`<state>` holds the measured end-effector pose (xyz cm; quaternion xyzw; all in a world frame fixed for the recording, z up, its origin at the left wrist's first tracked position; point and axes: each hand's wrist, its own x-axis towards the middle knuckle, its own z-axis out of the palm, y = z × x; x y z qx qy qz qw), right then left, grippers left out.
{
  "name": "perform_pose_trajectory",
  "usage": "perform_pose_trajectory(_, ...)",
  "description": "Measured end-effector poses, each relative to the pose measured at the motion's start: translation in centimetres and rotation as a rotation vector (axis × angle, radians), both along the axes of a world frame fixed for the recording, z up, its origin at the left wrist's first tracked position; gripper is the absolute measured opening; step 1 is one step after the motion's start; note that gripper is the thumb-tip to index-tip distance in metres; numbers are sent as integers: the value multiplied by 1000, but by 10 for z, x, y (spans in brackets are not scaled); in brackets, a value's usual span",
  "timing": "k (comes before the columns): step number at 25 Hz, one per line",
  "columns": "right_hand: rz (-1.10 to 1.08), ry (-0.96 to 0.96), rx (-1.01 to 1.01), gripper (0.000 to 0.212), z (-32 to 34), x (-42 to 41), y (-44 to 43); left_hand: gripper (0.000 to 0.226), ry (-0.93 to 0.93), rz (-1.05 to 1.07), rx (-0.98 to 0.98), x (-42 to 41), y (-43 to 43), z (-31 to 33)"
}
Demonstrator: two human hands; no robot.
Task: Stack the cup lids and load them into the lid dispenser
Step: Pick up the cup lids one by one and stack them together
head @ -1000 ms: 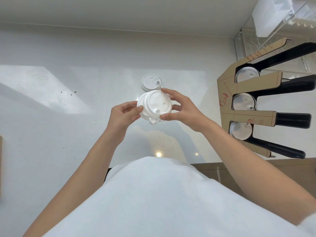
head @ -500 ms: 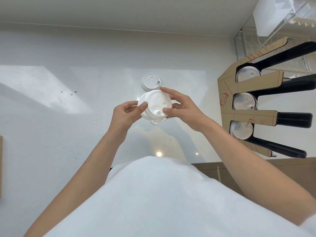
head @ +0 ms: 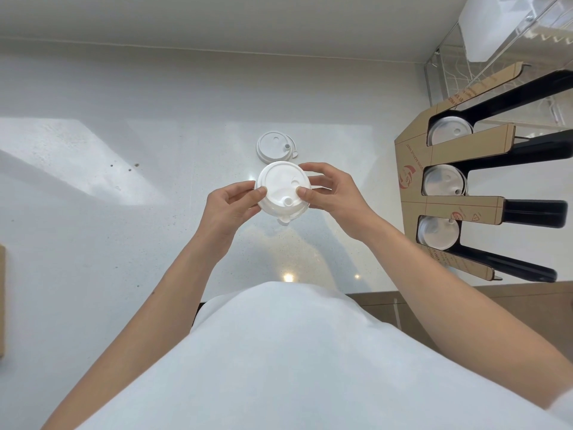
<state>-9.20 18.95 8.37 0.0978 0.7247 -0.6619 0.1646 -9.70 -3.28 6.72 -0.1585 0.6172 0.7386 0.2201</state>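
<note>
The left hand (head: 229, 206) and right hand (head: 333, 193) pinch opposite edges of a small stack of white lids (head: 283, 193), held above the white bench (head: 93, 243), each grip pressed onto the rim with a thumb on top. The pinch is light and at the edges only, so uneven pressure could skew the stack or drop a lid; one more lid (head: 274, 147) lies on the bench just beyond. To the right, the cardboard lid dispenser (head: 459, 209) has narrow slots already holding lids, so a skewed stack would likely jam at the mouth.
</note>
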Motion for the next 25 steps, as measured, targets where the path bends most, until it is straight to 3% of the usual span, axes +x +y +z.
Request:
perform_pose_trajectory(6,-3,-9,-55,45,-1,2,-1,37,-8,-12,15,4,1,0)
perform_pose_trajectory(14,-12,-1,-49,47,0,1,-1,41,18,-13,36,4,3,1)
perform_pose_trajectory(19,-8,2,-31,51,0,0,-1,56,46,-53,45,5,0,-4)
perform_pose_trajectory(25,-15,8,-16,53,2,0,0,50,76,-92,62,7,2,-5)
